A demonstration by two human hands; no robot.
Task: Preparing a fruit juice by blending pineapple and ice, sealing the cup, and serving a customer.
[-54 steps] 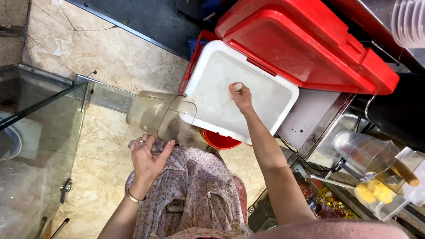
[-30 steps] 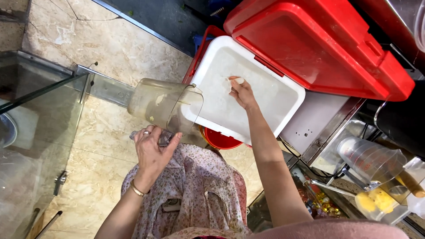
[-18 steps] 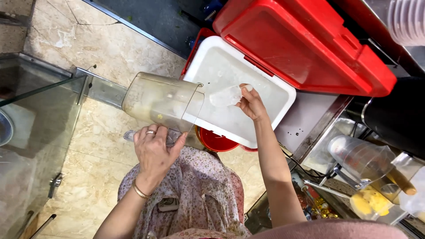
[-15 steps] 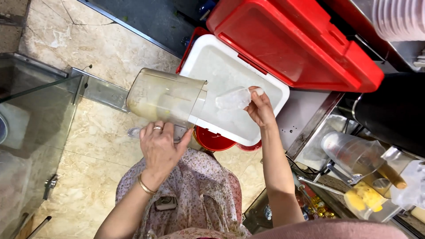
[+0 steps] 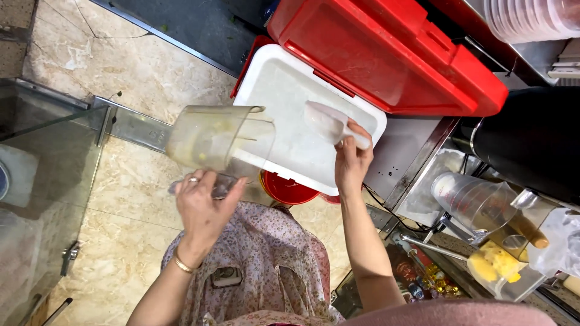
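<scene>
The left hand (image 5: pixel 202 211) was raised in front of the floral apron (image 5: pixel 260 265), its fingers wrapped around the base of a clear blender jug (image 5: pixel 220 140) tipped on its side, the mouth pointing toward the open cooler. The right hand (image 5: pixel 352 160) reached further out, forearm extended, fingers clenched on the handle of a translucent scoop (image 5: pixel 326 121) held just above the white interior of the cooler box (image 5: pixel 284 78). Scoop and jug mouth were near but apart. The red lid (image 5: pixel 386 54) stood open behind, bounding the far side. A red bucket (image 5: pixel 290 188) sat below the cooler's near edge. Marble floor (image 5: pixel 121 66) lay open to the left.
</scene>
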